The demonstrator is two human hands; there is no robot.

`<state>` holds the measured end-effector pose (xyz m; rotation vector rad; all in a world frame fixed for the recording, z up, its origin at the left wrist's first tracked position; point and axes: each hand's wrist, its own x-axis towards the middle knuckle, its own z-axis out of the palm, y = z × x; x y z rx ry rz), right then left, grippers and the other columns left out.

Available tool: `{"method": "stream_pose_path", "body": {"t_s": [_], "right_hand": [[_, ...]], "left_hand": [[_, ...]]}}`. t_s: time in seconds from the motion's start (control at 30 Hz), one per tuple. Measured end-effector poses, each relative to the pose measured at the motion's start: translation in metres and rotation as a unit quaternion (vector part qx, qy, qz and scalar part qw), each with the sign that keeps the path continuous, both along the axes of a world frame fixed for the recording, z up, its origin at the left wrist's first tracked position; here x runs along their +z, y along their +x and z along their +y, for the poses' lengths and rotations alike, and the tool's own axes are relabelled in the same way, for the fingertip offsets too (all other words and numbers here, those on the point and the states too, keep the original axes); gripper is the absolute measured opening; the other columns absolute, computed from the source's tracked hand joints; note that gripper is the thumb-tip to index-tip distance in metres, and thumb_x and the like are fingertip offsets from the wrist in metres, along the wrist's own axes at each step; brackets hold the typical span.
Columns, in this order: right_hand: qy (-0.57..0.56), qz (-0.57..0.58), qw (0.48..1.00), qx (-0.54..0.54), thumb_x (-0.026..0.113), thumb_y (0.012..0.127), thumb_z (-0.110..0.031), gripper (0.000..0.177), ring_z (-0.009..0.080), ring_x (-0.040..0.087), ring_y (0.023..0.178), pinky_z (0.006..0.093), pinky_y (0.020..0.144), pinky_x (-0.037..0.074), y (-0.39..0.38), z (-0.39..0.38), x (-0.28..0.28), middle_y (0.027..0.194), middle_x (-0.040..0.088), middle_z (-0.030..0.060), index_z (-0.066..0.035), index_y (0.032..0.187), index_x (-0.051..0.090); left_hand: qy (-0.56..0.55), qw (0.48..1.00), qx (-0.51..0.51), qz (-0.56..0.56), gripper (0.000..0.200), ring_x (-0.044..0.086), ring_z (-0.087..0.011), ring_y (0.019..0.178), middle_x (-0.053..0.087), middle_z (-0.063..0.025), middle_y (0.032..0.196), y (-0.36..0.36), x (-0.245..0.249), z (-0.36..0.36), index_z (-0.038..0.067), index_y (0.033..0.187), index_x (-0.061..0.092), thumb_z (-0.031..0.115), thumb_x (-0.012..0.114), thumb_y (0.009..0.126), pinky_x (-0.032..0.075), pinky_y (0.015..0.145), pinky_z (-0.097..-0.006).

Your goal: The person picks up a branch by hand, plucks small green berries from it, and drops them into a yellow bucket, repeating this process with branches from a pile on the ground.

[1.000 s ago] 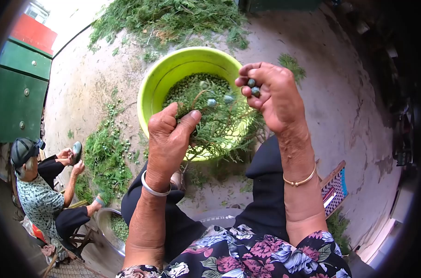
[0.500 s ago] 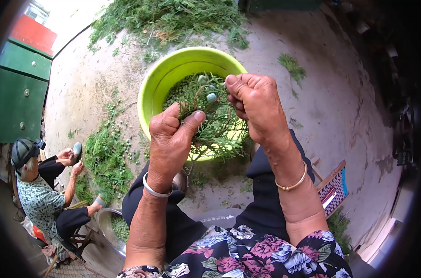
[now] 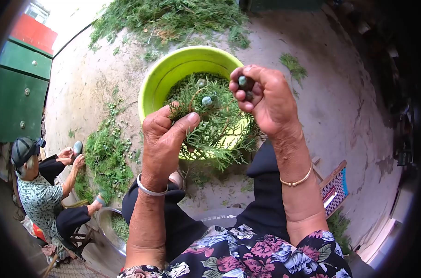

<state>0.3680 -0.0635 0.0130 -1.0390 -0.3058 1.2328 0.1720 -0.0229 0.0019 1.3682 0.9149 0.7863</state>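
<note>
My left hand [image 3: 162,136] pinches a green conifer sprig [image 3: 222,123] between thumb and fingers, above the yellow-green tub [image 3: 151,85]. On the sprig hang a bluish cone [image 3: 206,101] and a paler green one [image 3: 201,83]. Beside the tub's right rim, my right hand [image 3: 270,97] is turned palm up, its fingers curled around small round green cones [image 3: 242,81]. Part of that handful is hidden by the fingers. Inside the tub lies a layer of many similar green cones [image 3: 178,88].
A heap of conifer branches [image 3: 169,21] lies beyond the tub, with more cuttings [image 3: 106,160] at left. A seated person [image 3: 39,194] works at left near a metal basin [image 3: 109,227] of cones. A woven-seat stool [image 3: 334,192] stands at right; green drawers [image 3: 18,92] stand far left.
My right hand has drawn slightly back from the sprig and rolled palm up, bringing the cones in its fingers into view. My left hand has shifted slightly left and down with the sprig.
</note>
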Motion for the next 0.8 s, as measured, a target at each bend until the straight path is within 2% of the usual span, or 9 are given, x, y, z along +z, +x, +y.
{"method": "stream_pose_path", "body": {"t_s": [0.1, 0.17, 0.23, 0.27, 0.33, 0.47, 0.67, 0.73, 0.8], "right_hand": [[-0.019, -0.134, 0.985, 0.108, 0.063, 0.083, -0.014, 0.016, 0.0052, 0.049, 0.054, 0.0175, 0.043, 0.037, -0.001, -0.001, 0.001, 0.065, 0.057, 0.0022, 0.002, 0.079, 0.063], [-0.01, -0.143, 0.979, 0.144, 0.064, 0.083, -0.013, 0.016, 0.0048, 0.049, 0.054, 0.0169, 0.044, 0.037, -0.003, -0.002, 0.004, 0.065, 0.057, 0.0011, 0.002, 0.08, 0.064], [0.017, -0.165, 0.965, 0.202, 0.064, 0.084, -0.013, 0.015, 0.0037, 0.048, 0.054, 0.0166, 0.047, 0.038, -0.002, -0.003, 0.003, 0.065, 0.056, -0.0017, 0.002, 0.083, 0.067], [0.017, -0.165, 0.965, 0.202, 0.064, 0.084, -0.013, 0.015, 0.0037, 0.048, 0.054, 0.0166, 0.047, 0.038, -0.002, -0.003, 0.002, 0.065, 0.056, -0.0017, 0.002, 0.083, 0.067], [0.019, -0.223, 0.951, 0.212, 0.065, 0.083, -0.013, 0.016, 0.0036, 0.048, 0.055, 0.0183, 0.048, 0.039, 0.0, -0.003, -0.001, 0.065, 0.058, -0.0013, 0.003, 0.084, 0.067], [0.016, -0.189, 0.955, 0.226, 0.066, 0.083, -0.012, 0.017, 0.004, 0.049, 0.057, 0.0207, 0.05, 0.041, 0.003, -0.005, 0.003, 0.066, 0.059, -0.0005, 0.004, 0.086, 0.067], [0.031, -0.337, 0.914, 0.222, 0.066, 0.078, -0.008, 0.016, 0.0075, 0.053, 0.061, 0.0255, 0.055, 0.044, -0.004, -0.004, 0.002, 0.065, 0.061, 0.0045, 0.007, 0.082, 0.066], [0.024, -0.408, 0.895, 0.177, 0.064, 0.076, -0.007, 0.015, 0.0096, 0.053, 0.059, 0.0282, 0.055, 0.044, -0.008, -0.003, -0.004, 0.06, 0.059, 0.0077, 0.008, 0.078, 0.066], [0.0, -0.402, 0.902, 0.159, 0.063, 0.078, -0.006, 0.013, 0.0072, 0.051, 0.06, 0.0247, 0.054, 0.042, -0.016, -0.002, -0.005, 0.062, 0.058, 0.0035, 0.007, 0.08, 0.066]], "left_hand": [[-0.054, 0.997, -0.008, -0.062, 0.009, 0.051, -0.0028, 0.062, 0.06, 0.0033, 0.069, 0.001, 0.002, -0.002, 0.0, 0.09, 0.067, 0.004, 0.064, 0.083, 0.041, 0.054, -0.0192], [0.014, 0.999, 0.0, -0.044, 0.008, 0.052, -0.0033, 0.064, 0.061, 0.0028, 0.07, 0.006, 0.01, -0.005, 0.0, 0.089, 0.067, 0.005, 0.064, 0.083, 0.04, 0.055, -0.0201], [-0.044, 0.997, -0.002, -0.055, 0.009, 0.052, -0.0034, 0.064, 0.062, 0.0023, 0.07, 0.004, 0.006, 0.001, 0.0, 0.089, 0.067, 0.005, 0.064, 0.083, 0.041, 0.055, -0.0199], [-0.105, 0.992, -0.004, -0.066, 0.009, 0.052, -0.0035, 0.064, 0.063, 0.0019, 0.071, 0.003, 0.002, 0.003, -0.001, 0.09, 0.067, 0.006, 0.063, 0.084, 0.041, 0.055, -0.0197], [-0.09, 0.994, -0.007, -0.058, 0.01, 0.053, -0.0035, 0.062, 0.063, 0.0012, 0.072, 0.003, -0.004, 0.003, -0.001, 0.09, 0.066, 0.006, 0.063, 0.085, 0.042, 0.053, -0.0194], [-0.079, 0.996, 0.006, -0.049, 0.011, 0.053, -0.0034, 0.055, 0.063, 0.0004, 0.071, 0.008, 0.001, 0.001, -0.001, 0.093, 0.066, 0.008, 0.062, 0.086, 0.044, 0.047, -0.0187], [-0.043, 0.999, -0.013, -0.019, 0.01, 0.054, -0.0035, 0.054, 0.061, 0.0007, 0.068, 0.01, 0.003, -0.001, 0.0, 0.092, 0.065, 0.009, 0.061, 0.087, 0.043, 0.042, -0.0185], [-0.038, 0.999, -0.01, -0.009, 0.01, 0.053, -0.0033, 0.054, 0.061, 0.001, 0.068, 0.011, 0.003, -0.002, 0.0, 0.092, 0.066, 0.008, 0.062, 0.087, 0.043, 0.043, -0.0184], [-0.033, 0.999, -0.008, 0.002, 0.01, 0.053, -0.0032, 0.054, 0.061, 0.0013, 0.068, 0.012, 0.003, -0.002, 0.001, 0.092, 0.066, 0.008, 0.062, 0.087, 0.043, 0.043, -0.0183]]}}
